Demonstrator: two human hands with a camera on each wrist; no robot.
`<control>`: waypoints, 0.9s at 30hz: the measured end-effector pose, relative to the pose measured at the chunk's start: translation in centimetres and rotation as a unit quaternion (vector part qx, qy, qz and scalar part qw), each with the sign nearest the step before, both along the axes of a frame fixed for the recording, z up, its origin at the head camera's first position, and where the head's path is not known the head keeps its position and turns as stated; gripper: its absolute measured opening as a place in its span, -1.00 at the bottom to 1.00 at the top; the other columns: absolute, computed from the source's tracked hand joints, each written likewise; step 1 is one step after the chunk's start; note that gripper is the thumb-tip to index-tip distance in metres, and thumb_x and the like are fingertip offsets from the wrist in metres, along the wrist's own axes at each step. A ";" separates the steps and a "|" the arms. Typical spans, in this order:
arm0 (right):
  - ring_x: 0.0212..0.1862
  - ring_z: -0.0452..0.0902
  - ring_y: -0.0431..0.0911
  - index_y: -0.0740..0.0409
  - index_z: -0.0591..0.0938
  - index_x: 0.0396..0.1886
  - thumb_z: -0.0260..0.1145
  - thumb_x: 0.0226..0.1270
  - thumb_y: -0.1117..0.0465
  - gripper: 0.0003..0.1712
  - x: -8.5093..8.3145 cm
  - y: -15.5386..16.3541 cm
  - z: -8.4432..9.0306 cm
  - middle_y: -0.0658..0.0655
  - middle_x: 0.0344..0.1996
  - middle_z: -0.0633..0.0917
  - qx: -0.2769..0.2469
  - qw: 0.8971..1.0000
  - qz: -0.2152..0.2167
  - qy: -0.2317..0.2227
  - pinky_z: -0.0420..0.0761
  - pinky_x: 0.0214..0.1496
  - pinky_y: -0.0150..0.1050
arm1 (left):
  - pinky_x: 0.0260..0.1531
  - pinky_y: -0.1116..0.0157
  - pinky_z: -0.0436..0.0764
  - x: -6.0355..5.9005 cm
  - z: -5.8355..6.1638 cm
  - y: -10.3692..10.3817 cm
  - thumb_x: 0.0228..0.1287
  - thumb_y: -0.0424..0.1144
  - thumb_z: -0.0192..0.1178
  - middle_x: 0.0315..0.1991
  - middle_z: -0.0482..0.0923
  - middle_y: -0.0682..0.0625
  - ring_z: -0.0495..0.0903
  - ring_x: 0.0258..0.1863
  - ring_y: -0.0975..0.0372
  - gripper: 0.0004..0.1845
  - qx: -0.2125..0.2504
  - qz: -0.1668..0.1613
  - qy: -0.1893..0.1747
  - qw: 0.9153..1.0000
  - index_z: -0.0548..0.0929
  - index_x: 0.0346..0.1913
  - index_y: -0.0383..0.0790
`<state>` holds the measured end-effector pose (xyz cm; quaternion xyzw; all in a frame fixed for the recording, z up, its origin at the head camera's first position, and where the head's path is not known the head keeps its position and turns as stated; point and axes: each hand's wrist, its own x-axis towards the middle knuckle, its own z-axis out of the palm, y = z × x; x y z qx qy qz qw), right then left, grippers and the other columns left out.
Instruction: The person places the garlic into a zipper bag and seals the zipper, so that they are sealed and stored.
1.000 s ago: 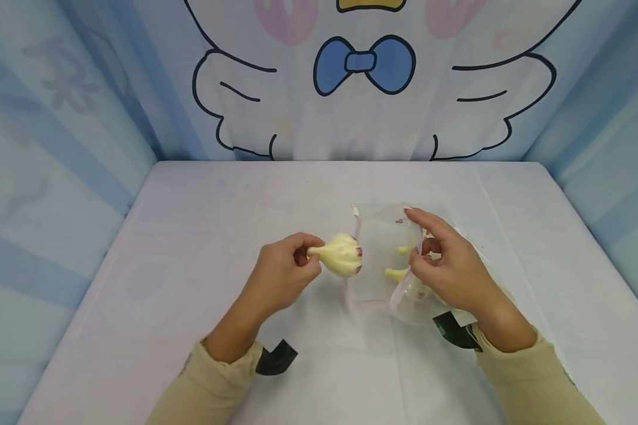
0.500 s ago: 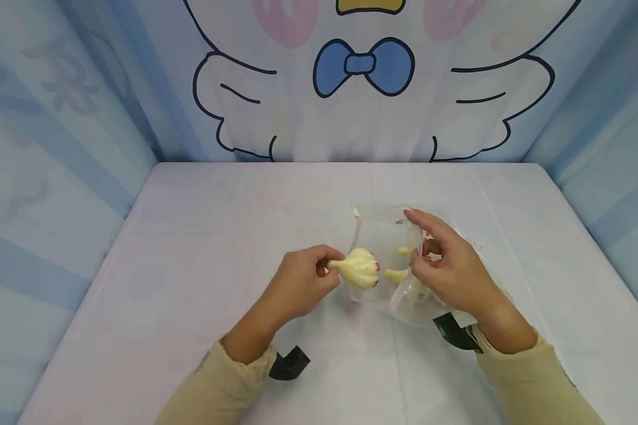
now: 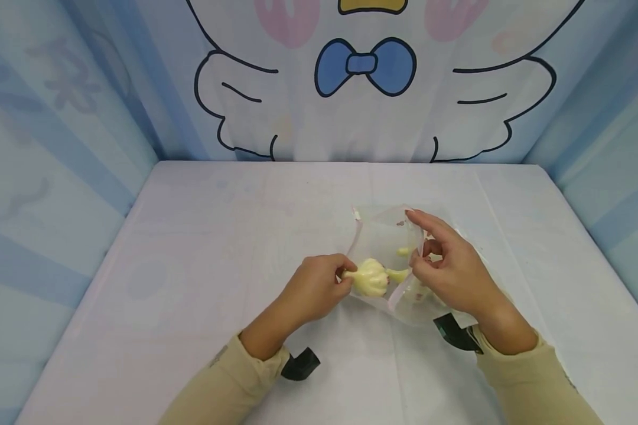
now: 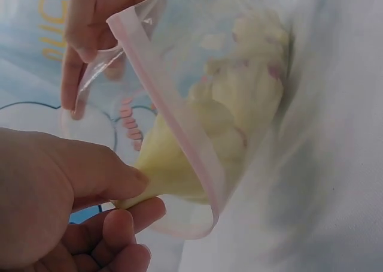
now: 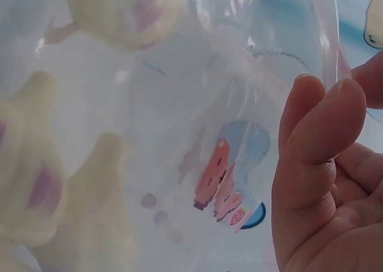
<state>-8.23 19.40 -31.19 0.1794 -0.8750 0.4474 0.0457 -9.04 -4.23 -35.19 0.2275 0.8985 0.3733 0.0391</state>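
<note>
My left hand (image 3: 319, 286) pinches a pale yellow garlic bulb (image 3: 371, 277) by its stem. The bulb's round end is inside the mouth of a clear zip bag (image 4: 173, 122) with a pink seal strip; its stem end sticks out toward my fingers. With thumb and fingers my right hand (image 3: 454, 265) grips the bag's upper edge and holds the mouth wide. More garlic bulbs (image 4: 248, 86) with purplish patches lie deeper in the bag, partly behind my right hand in the head view. In the right wrist view, garlic bulbs (image 5: 30, 170) show through the film.
A white-covered table (image 3: 218, 218) lies under the bag. Behind it hangs a curtain (image 3: 361, 124) with a cartoon figure and blue bow, and patterned blue curtains (image 3: 58, 195) close off both sides. Dark bands (image 3: 300, 364) stick out from the beige sleeves (image 3: 234, 378).
My left hand has moved right and slightly nearer the body, carrying the garlic bulb from left of the bag into its mouth. The right hand has stayed in place on the bag.
</note>
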 end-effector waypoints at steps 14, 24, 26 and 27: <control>-0.32 0.47 -0.15 0.19 0.37 0.48 0.21 0.27 0.51 -0.26 0.0 -0.1 -0.1 0.17 0.33 0.44 -0.020 1.000 0.010 0.001 0.52 -0.50 -0.42 | -0.35 0.44 0.52 0.4 0.0 1.6 0.38 -0.36 0.27 -0.19 0.54 -0.07 0.51 -0.27 0.21 -0.78 -0.057 -0.029 0.027 0.998 0.76 0.02 -0.26; -0.34 0.47 -0.14 0.19 0.36 0.48 0.20 0.28 0.51 -0.26 0.0 -0.1 -0.1 0.18 0.34 0.42 -0.028 1.000 0.013 -0.006 0.52 -0.52 -0.40 | -0.30 0.35 0.58 0.8 -0.4 1.8 0.32 -0.41 0.29 -0.24 0.69 -0.05 0.60 -0.29 0.17 -0.83 -0.025 -0.008 0.059 0.998 0.77 -0.08 -0.29; -0.34 0.47 -0.14 0.19 0.35 0.48 0.21 0.28 0.51 -0.26 0.0 -0.1 -0.2 0.18 0.34 0.42 -0.027 1.000 0.014 -0.005 0.53 -0.51 -0.40 | -0.32 0.36 0.59 1.0 -0.4 1.8 0.32 -0.41 0.29 -0.26 0.71 -0.06 0.63 -0.32 0.19 -0.81 -0.020 0.005 0.063 0.998 0.75 -0.04 -0.32; -0.34 0.47 -0.14 0.19 0.35 0.48 0.21 0.28 0.51 -0.26 0.0 -0.1 -0.2 0.19 0.34 0.42 -0.027 1.000 0.014 -0.005 0.53 -0.51 -0.40 | -0.32 0.37 0.60 1.1 -0.4 1.8 0.33 -0.40 0.30 -0.25 0.72 -0.06 0.66 -0.32 0.19 -0.79 -0.018 0.014 0.061 0.998 0.73 -0.02 -0.34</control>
